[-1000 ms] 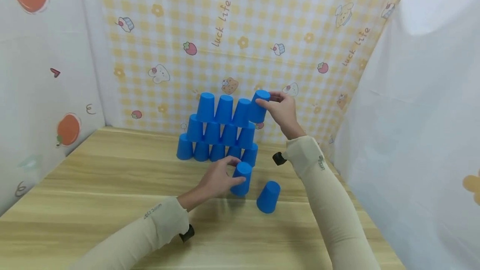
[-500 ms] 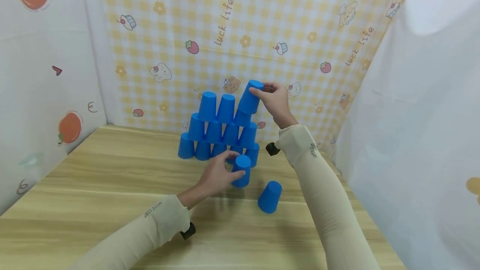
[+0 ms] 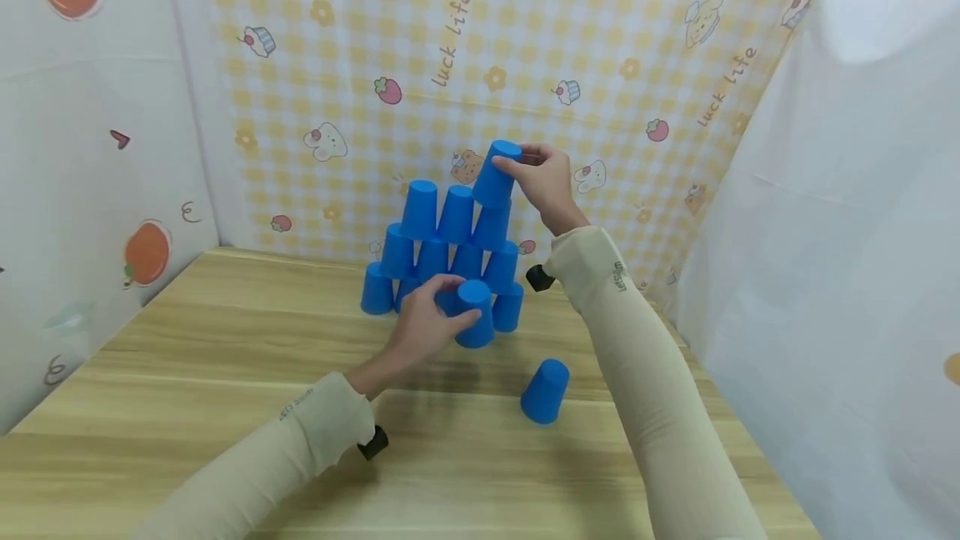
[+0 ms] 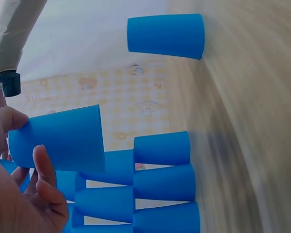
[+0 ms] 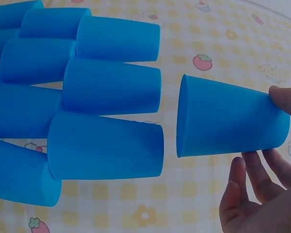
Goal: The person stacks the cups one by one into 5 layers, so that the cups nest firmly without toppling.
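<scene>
Upside-down blue cups stand in a stepped stack (image 3: 419,211) of three rows at the back of the table. My right hand (image 3: 549,180) pinches a blue cup (image 3: 495,179) near its narrow top, above the right end of the third row. In the right wrist view a gap shows between this held cup (image 5: 228,119) and the top-row cup (image 5: 111,145) beneath. My left hand (image 3: 426,317) grips another inverted cup (image 3: 476,317), raised off the table before the lower rows and hiding part of them. The left wrist view shows thumb and fingers around that cup (image 4: 63,138).
One loose inverted cup (image 3: 545,392) stands on the wooden table (image 3: 450,457), in front and to the right of the stack. A yellow checked cloth (image 3: 337,65) hangs close behind the stack. White sheets (image 3: 817,215) border both sides.
My right hand has lifted its cup up and left, from beside the third row to above it. My left hand has raised its cup off the table and toward the stack.
</scene>
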### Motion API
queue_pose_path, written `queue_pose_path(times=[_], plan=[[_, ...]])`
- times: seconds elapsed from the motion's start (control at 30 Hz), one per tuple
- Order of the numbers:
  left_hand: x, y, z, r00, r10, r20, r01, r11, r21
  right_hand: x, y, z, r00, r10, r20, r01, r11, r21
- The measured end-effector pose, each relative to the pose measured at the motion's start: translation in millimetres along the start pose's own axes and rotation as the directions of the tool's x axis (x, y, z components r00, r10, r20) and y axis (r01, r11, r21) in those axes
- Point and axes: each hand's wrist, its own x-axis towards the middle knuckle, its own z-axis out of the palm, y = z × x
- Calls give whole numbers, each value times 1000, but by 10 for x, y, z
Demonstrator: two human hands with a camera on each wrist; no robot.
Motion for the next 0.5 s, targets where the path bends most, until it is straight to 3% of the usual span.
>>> queue_pose_path(times=[0.5], plan=[[345, 178, -409, 989, 108, -101, -110, 994, -15, 143, 28, 131, 999, 40, 15, -39, 999, -11]])
